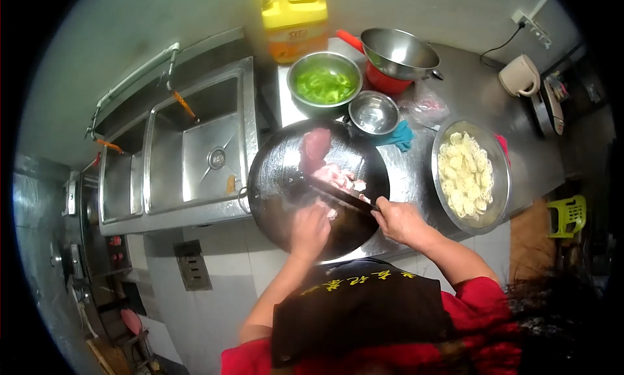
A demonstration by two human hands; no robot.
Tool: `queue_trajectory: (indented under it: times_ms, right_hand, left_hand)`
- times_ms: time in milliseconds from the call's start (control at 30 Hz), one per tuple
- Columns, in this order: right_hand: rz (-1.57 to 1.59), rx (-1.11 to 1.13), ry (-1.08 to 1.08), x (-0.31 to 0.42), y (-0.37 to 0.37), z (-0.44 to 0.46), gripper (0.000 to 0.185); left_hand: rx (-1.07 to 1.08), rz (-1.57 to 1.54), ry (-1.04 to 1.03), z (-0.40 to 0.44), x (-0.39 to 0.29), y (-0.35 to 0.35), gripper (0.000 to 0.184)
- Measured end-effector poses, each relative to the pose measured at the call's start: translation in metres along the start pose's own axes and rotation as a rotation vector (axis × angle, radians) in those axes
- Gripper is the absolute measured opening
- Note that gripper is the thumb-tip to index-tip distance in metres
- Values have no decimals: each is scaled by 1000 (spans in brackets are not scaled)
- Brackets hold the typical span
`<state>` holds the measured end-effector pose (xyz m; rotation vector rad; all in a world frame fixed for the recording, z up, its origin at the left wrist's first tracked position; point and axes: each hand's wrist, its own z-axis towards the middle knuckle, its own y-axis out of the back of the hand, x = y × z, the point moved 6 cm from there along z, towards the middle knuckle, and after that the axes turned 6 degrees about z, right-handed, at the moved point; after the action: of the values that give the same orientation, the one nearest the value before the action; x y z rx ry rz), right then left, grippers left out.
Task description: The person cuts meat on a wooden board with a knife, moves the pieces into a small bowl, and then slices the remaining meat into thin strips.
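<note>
Knife (342,194) in the right hand (395,219), pink meat (317,147) on the far half of the round dark board (276,177)

Got right fingers wrapped snug around the knife handle; hard to trace the blade, dark against the board. Left hand (311,231) low over the board's near side, fingers bent, next to cut bits (332,214); can't tell how far spread or whether pinching any, with tips hidden. Spotting green vegetable pieces (325,86) in a steel bowl (325,58) beyond the board, pale slices (465,177) in a big bowl (502,180) to its right, plus a yellow jug (296,17) farther back, label (298,40) too blurry to read. Can't read the yellow characters (361,281) on the black apron (357,320) either, upside down.
</note>
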<state>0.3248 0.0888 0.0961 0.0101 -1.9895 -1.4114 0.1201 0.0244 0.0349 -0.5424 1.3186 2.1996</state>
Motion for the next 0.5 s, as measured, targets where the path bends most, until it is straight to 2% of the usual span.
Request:
queue_trajectory:
  times_ms: [200,333,467,500]
  right_hand:
    - [-18,137,5,-3,-7,-23,23]
    - [-42,191,-4,-2,-18,-24,24]
    - [-22,276,-32,20,-33,17,23]
    - [11,205,-29,29,-40,34,23]
  left_hand:
    - [48,114,7,2,3,-10,20]
    - [62,50,-32,0,9,-11,18]
    - [-7,-54,-67,3,15,-3,18]
    - [-22,-67,-73,4,18,-3,18]
